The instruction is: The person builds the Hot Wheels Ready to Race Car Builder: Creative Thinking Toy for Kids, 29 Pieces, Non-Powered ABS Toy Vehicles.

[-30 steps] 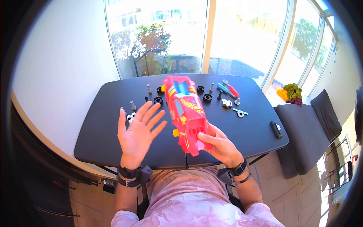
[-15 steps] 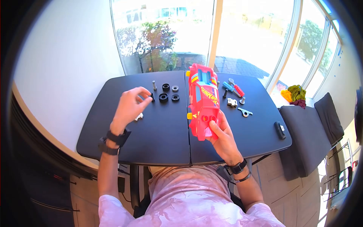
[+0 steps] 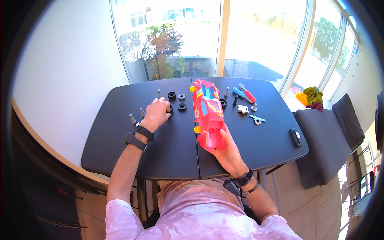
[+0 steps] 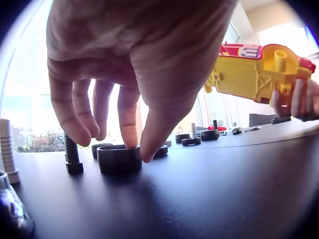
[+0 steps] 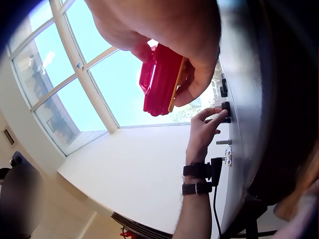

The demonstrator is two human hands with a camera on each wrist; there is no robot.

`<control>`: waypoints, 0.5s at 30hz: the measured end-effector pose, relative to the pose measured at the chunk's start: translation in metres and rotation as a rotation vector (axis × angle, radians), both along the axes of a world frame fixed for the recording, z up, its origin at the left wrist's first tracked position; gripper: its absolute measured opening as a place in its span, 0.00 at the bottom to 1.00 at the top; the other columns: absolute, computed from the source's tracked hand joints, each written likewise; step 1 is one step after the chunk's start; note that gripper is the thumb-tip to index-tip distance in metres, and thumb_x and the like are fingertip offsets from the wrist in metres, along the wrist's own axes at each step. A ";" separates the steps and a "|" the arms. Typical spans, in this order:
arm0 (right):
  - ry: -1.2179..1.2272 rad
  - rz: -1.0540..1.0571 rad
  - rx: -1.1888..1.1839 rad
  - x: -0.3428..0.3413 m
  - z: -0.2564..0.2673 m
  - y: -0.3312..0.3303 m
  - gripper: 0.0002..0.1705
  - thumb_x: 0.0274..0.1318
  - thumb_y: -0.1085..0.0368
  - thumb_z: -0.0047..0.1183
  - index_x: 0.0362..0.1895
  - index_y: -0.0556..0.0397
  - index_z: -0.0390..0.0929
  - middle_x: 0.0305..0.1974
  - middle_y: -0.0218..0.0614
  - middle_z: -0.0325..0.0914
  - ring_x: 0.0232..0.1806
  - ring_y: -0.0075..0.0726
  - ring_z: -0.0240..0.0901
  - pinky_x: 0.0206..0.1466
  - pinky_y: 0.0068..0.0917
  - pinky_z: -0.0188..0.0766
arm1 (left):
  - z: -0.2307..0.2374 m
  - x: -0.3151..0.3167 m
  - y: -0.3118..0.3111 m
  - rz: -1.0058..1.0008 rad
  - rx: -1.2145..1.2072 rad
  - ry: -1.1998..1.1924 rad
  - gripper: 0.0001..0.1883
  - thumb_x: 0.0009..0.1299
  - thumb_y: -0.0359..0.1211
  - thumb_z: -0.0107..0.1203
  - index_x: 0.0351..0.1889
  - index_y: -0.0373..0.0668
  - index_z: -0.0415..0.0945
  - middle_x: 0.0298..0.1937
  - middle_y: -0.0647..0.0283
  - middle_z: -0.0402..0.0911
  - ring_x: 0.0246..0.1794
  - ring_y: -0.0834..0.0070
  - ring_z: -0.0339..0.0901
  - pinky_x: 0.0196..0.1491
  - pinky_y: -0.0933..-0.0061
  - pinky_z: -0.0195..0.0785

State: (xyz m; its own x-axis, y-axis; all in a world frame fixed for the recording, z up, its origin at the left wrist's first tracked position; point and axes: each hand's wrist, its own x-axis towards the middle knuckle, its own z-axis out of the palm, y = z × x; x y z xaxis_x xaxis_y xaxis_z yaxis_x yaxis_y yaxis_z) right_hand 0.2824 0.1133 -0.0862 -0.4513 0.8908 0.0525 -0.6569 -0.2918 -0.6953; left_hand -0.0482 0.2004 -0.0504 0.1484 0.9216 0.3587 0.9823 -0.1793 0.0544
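At the table's left half, the left hand (image 3: 155, 115) reaches down over a black wheel ring (image 3: 171, 109). The left wrist view shows its thumb and index finger pinching the rim of that ring (image 4: 119, 160), which rests on the table. Beside it a black bolt (image 4: 74, 157) stands upright. The right hand (image 3: 230, 155) holds a red toy car (image 3: 208, 114) by one end, raised above the table, thumb on top. The car's yellow underside (image 4: 241, 79) shows in the left wrist view; its red body (image 5: 162, 82) appears in the right wrist view.
More wheels (image 3: 182, 107) lie behind the hands, with grey bolts (image 3: 132, 119) at left. Blue (image 3: 239, 92) and red (image 3: 250, 96) handled tools, a white part (image 3: 243, 109) and a grey bracket (image 3: 257, 119) lie at right. A black object (image 3: 295, 138) sits near the right edge.
The left hand was spread beside the car, then drew away leftward; it has come down to the black ring and pinched it. The right hand kept hold of the car, now lower than half a second ago.
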 end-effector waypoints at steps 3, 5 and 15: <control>0.019 0.000 -0.033 0.000 -0.002 0.002 0.35 0.86 0.50 0.48 0.88 0.43 0.59 0.80 0.40 0.73 0.77 0.41 0.78 0.76 0.46 0.80 | -0.009 -0.010 -0.001 -0.043 0.015 -0.030 0.11 0.68 0.36 0.75 0.41 0.40 0.88 0.50 0.55 0.89 0.48 0.49 0.90 0.56 0.48 0.86; 0.052 0.010 -0.075 0.002 -0.004 0.001 0.34 0.85 0.49 0.49 0.85 0.47 0.63 0.77 0.40 0.76 0.74 0.40 0.80 0.73 0.44 0.81 | -0.008 -0.008 -0.008 -0.014 -0.089 -0.086 0.13 0.67 0.37 0.75 0.41 0.40 0.87 0.46 0.54 0.90 0.47 0.49 0.89 0.57 0.48 0.85; 0.091 -0.004 -0.196 0.004 -0.018 0.006 0.32 0.83 0.46 0.49 0.75 0.56 0.72 0.67 0.41 0.84 0.62 0.37 0.85 0.65 0.37 0.85 | 0.040 0.071 -0.114 -0.369 0.055 -0.864 0.28 0.64 0.32 0.84 0.63 0.39 0.89 0.52 0.58 0.94 0.48 0.69 0.91 0.57 0.68 0.85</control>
State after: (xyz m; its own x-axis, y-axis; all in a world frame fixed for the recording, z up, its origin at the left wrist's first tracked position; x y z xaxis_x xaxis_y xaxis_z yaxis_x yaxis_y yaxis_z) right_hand 0.2863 0.1194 -0.1044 -0.4493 0.8897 -0.0813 -0.7158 -0.4130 -0.5631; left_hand 0.0225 0.0865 -0.0106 0.0902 0.8480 0.5222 0.4864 -0.4951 0.7200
